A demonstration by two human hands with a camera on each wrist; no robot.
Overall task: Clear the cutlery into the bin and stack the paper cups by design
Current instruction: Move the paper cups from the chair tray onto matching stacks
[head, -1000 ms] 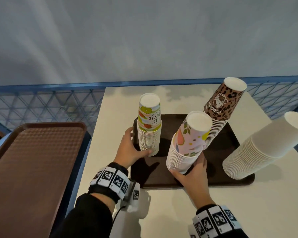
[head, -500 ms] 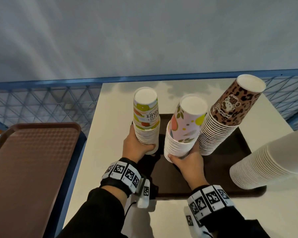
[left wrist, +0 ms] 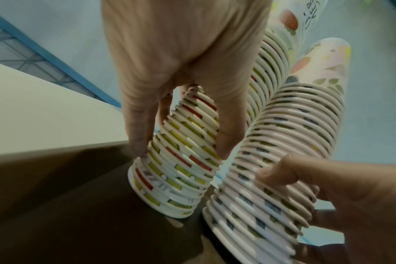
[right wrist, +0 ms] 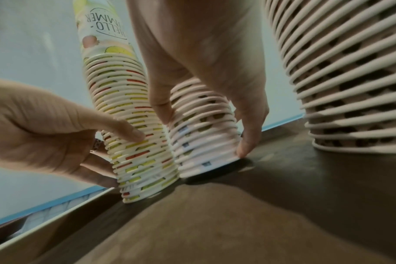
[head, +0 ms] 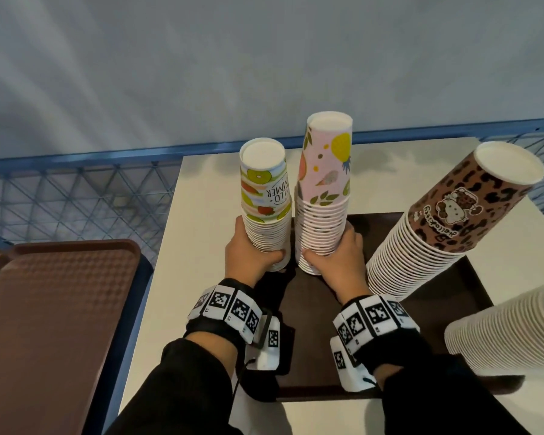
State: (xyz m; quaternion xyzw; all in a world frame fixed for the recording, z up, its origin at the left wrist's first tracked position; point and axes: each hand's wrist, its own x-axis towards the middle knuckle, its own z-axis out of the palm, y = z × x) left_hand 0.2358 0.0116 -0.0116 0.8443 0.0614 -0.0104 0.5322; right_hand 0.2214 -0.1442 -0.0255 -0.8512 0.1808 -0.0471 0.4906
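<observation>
Several stacks of upturned paper cups stand on a dark brown tray (head: 446, 312). My left hand (head: 252, 255) grips the lower part of the "Hello Summer" fruit stack (head: 266, 208) (left wrist: 181, 160) (right wrist: 133, 135), thumb on the near side. My right hand (head: 335, 262) grips the base of the pink fruit-print stack (head: 324, 199) (left wrist: 283, 160) (right wrist: 201, 142) right beside it. Both stacks stand upright at the tray's far left, almost touching. A leopard-print stack (head: 446, 233) (right wrist: 350, 71) leans at the right. No cutlery or bin is in view.
A plain white cup stack (head: 509, 328) leans over the tray's right edge. The tray lies on a cream table (head: 195, 215). An empty reddish-brown tray (head: 51, 324) sits to the left. A blue wire fence (head: 76, 196) and a grey wall stand behind.
My right hand has slid the pink fruit-print stack left and stood it upright beside the "Hello Summer" stack. The camera has moved closer over the table.
</observation>
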